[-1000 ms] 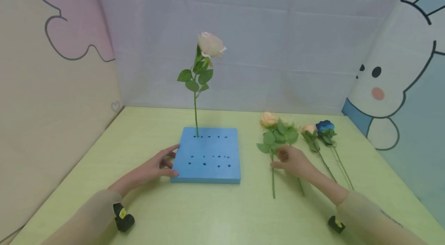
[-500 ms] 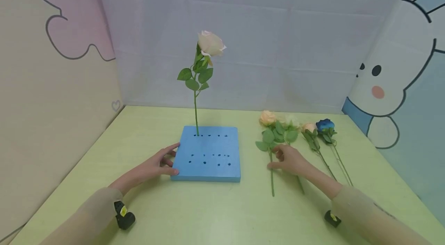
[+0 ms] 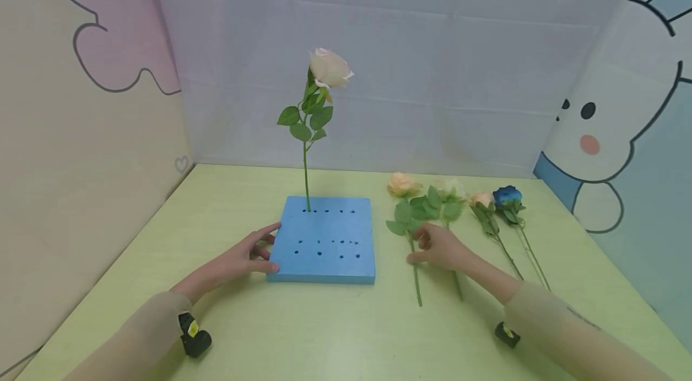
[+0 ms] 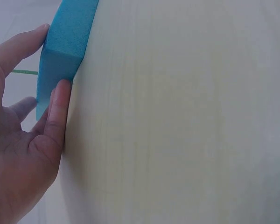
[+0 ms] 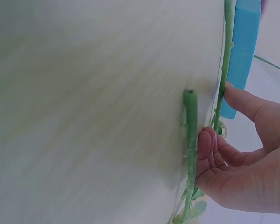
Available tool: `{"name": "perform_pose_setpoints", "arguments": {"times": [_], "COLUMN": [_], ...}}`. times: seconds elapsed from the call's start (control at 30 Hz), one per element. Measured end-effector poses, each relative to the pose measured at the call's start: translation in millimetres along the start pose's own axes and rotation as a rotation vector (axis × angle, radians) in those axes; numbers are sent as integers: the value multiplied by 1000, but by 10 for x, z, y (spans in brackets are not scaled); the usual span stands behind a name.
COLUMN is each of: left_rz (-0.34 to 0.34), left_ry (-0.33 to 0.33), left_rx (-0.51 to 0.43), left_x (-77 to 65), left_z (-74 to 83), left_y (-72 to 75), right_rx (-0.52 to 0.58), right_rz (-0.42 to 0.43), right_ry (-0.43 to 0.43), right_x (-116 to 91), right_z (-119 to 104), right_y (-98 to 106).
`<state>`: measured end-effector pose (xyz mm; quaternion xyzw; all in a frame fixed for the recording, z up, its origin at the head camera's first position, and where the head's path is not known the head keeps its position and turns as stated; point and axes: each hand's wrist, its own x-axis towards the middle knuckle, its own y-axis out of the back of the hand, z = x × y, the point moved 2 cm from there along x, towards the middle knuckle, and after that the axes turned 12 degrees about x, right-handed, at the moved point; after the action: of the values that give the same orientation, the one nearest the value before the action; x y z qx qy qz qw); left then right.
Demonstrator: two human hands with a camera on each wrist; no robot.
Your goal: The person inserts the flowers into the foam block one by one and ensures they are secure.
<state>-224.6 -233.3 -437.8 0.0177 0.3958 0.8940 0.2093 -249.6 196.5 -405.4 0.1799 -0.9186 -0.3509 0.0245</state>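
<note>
A blue foam board [image 3: 324,264] with several holes lies on the table. One pale pink rose [image 3: 331,70] stands upright in its back row. Against the board's left side rests my left hand [image 3: 250,255], thumb at the near corner and fingers along the edge. My right hand [image 3: 440,247] pinches the stem of a peach rose [image 3: 402,184] right of the board. In the right wrist view the thumb and fingertips lie on either side of that green stem [image 5: 227,56]. A cream-white rose [image 3: 450,190] lies beneath the right hand, its stem [image 5: 190,123] running just beside the fingers.
Further right on the pale yellow table [image 3: 227,321] lie another peach rose [image 3: 482,199] with a dark green stem and a blue rose [image 3: 507,196]. A white curtain [image 3: 378,98] hangs behind, with cartoon-printed panels at both sides.
My right hand has shifted left, and the peach rose has slid left with it. The cream-white rose's stem has also moved slightly left. My left hand stays at the board.
</note>
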Motion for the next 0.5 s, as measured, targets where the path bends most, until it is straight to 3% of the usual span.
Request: {"name": "perform_pose_setpoints", "arguments": {"times": [0.5], "left_rz": [1], "left_ry": [-12], "left_rx": [8], "left_x": [-20], "left_z": [-5], "left_y": [-2], "right_rx": [101], "right_rz": [-14], "right_ry": [-11], "right_x": [145], "right_z": [-56], "right_y": [-83]}}
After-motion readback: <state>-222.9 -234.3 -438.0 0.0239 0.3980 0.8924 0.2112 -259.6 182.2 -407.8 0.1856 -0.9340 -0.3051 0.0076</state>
